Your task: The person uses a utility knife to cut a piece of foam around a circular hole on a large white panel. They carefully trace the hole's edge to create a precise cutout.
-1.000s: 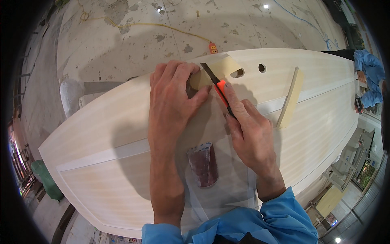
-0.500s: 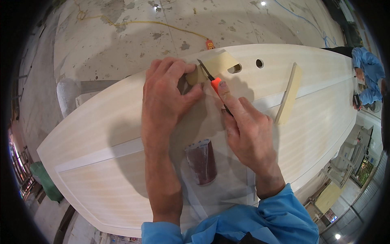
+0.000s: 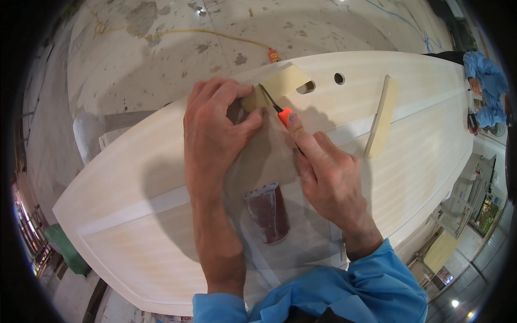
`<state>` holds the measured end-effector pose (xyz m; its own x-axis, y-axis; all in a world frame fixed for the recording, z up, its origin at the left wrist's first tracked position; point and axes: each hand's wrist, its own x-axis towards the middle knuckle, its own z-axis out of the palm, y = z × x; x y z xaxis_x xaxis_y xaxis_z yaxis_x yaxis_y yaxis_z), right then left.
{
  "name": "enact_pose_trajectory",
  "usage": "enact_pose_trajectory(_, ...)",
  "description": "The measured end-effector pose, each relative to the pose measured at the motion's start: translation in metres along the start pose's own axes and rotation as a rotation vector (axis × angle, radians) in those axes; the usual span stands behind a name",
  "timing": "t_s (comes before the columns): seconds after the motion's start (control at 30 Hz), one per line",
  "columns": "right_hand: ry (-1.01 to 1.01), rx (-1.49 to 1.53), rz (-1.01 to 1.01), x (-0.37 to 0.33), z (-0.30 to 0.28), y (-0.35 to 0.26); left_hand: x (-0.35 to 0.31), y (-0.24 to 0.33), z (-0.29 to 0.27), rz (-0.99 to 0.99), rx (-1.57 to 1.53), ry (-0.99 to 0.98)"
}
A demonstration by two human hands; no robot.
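Observation:
My left hand (image 3: pixel 212 121) is closed on the near-left end of a pale yellow flat strip (image 3: pixel 291 81), thumb and fingers gripping it against the broad whitish curved panel (image 3: pixel 161 161). My right hand (image 3: pixel 335 175) is wrapped around a utility knife (image 3: pixel 285 116) with an orange and black handle. Its long thin blade points up and left and lies against the strip, just right of my left fingertips. How deep the blade sits in the strip, I cannot tell. The strip's far end partly covers a hole in the panel.
A worn piece of brown sandpaper (image 3: pixel 269 215) lies between my forearms. To the right, another pale yellow strip (image 3: pixel 382 118) rests on the panel, near a round hole (image 3: pixel 339 79). A yellow cord with an orange socket (image 3: pixel 274 56) crosses the floor. Another person (image 3: pixel 484 91) is at the far right.
The knife blade has shifted slightly toward me against the strip. My left hand keeps its grip, and the whole view has moved a little.

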<state>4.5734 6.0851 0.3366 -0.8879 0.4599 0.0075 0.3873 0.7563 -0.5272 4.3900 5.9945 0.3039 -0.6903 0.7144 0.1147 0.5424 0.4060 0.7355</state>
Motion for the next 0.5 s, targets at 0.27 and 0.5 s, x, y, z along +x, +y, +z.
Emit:
enact_pose_trajectory(0.27,0.085,-0.025,-0.083,-0.014,0.004,0.009,-0.002,0.0,0.0,-0.01,-0.032,-0.009)
enact_pose_trajectory(0.5,0.037,0.028,0.017,-0.027,0.002,0.009,-0.001,0.001,0.001,-0.033,-0.028,-0.016)
